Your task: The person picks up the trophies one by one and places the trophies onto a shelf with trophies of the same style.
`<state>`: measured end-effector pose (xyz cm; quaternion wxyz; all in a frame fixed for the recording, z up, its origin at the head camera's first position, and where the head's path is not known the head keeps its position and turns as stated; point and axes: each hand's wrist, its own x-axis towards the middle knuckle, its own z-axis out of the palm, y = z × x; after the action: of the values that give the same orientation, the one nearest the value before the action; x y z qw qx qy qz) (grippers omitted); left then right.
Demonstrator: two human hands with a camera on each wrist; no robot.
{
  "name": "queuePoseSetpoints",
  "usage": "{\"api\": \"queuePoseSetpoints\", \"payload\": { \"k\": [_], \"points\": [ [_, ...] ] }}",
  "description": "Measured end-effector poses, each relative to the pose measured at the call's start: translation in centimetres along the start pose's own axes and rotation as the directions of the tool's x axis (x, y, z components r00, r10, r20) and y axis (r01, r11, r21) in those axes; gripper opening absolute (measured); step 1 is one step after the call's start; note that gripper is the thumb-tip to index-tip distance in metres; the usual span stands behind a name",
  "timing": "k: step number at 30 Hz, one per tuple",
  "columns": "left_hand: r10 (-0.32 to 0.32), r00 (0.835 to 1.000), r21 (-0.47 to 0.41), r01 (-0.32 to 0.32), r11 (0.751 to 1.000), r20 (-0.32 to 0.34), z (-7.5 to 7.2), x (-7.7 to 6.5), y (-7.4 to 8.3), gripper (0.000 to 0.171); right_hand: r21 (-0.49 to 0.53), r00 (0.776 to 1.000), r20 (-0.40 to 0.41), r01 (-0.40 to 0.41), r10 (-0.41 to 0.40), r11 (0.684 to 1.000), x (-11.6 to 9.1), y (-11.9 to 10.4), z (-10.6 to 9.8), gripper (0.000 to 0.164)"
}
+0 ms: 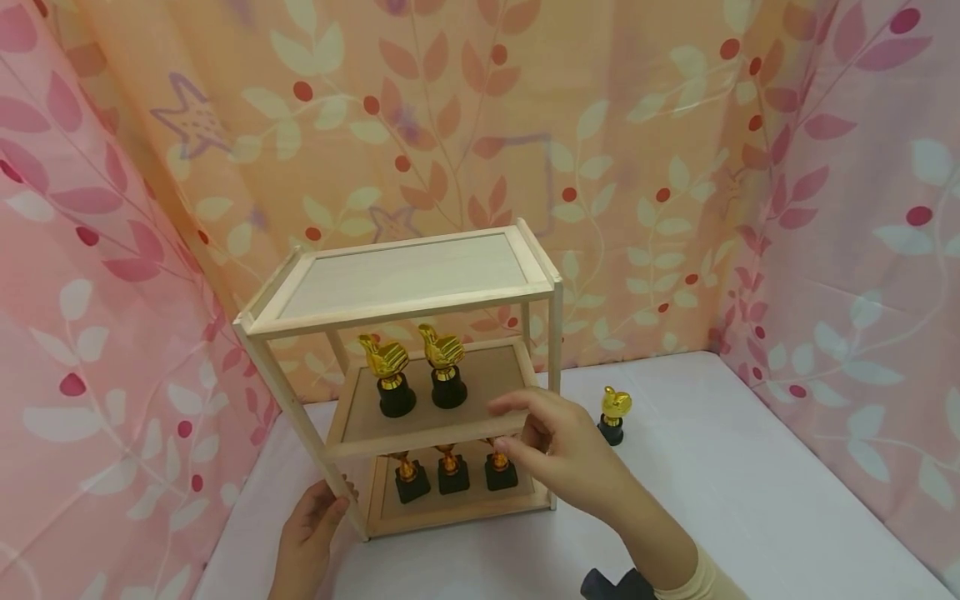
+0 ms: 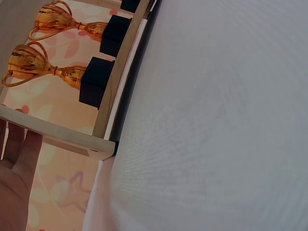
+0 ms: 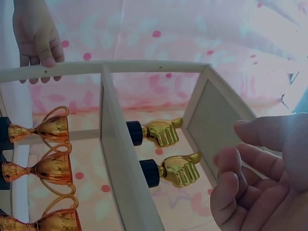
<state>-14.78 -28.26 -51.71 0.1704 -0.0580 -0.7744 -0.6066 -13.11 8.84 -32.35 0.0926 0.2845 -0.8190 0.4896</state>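
Observation:
A three-tier wooden shelf (image 1: 405, 273) stands on the white-covered table. My left hand (image 1: 307, 529) grips its front left post low down, thumb in front and fingers behind. On the middle tier, two gold thumbs-up trophies (image 1: 392, 375) with black round bases stand side by side, left of centre. Below them is a row of three gold cup trophies (image 1: 452, 473) on black square bases, their tops partly hidden by the middle tier. My right hand (image 1: 566, 446) hovers at the front right of the middle tier, fingers loosely bent, nothing between them.
Another gold thumbs-up trophy (image 1: 614, 417) stands on the table (image 1: 720, 492), right of the shelf. Floral curtains (image 1: 637, 183) surround the table at the back and both sides. A dark object (image 1: 617, 585) shows beside my right wrist.

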Motion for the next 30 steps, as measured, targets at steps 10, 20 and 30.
{"api": "queuePoseSetpoints", "payload": {
  "k": [10,20,30],
  "points": [
    [-0.019,1.000,0.042,0.020,0.999,-0.015,0.1,0.1,0.1,0.031,-0.068,0.971,-0.075,0.221,-0.226,0.973,-2.1,1.2,-1.6,0.032],
    [0.005,1.000,0.039,-0.005,0.999,-0.003,0.0,0.0,0.1,0.031,-0.095,0.964,-0.123,0.227,-0.237,0.969,-2.8,2.5,-3.3,0.036],
    [0.010,1.000,0.026,-0.010,1.000,-0.002,-0.1,0.0,0.0,0.031,-0.124,0.966,-0.144,0.197,-0.214,0.972,-2.6,3.9,-4.3,0.033]
  ]
}}
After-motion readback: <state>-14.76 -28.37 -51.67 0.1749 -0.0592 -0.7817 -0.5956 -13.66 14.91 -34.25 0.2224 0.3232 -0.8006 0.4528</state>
